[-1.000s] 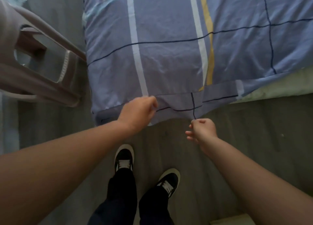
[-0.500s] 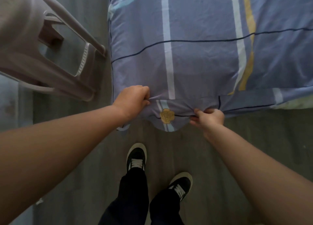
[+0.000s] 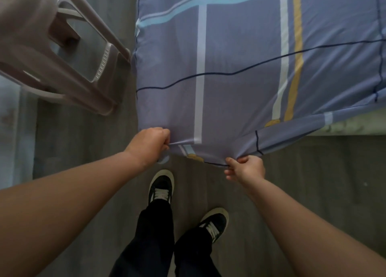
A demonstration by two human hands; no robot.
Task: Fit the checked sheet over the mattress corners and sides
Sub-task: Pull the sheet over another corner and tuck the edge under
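Fabric filled the upper right of the frame: the checked sheet (image 3: 240, 67), a soft blue-violet cloth crossed by white, pale-blue, mustard and thin navy lines, lay over the top of the mattress (image 3: 355, 126), with its near corner drawn down toward the floor (image 3: 313, 172). At mid-frame the left hand (image 3: 149, 145) was curled in a fist round the hem. The right hand (image 3: 247, 169), slightly lower and further right, pinched the same hem between thumb and fingers. Between them the cloth ran taut and smooth, with fine creases radiating from each grip. The two holds seemed spread apart to stretch the corner open so it could be pulled down over the mattress corner. At the right edge the hem rode up and a pale strip of mattress side showed bare, so that side looked not yet fitted. A glossy grey-brown moulded plastic stool (image 3: 62, 57) with ribbed legs stood upper left, just beside the bed.
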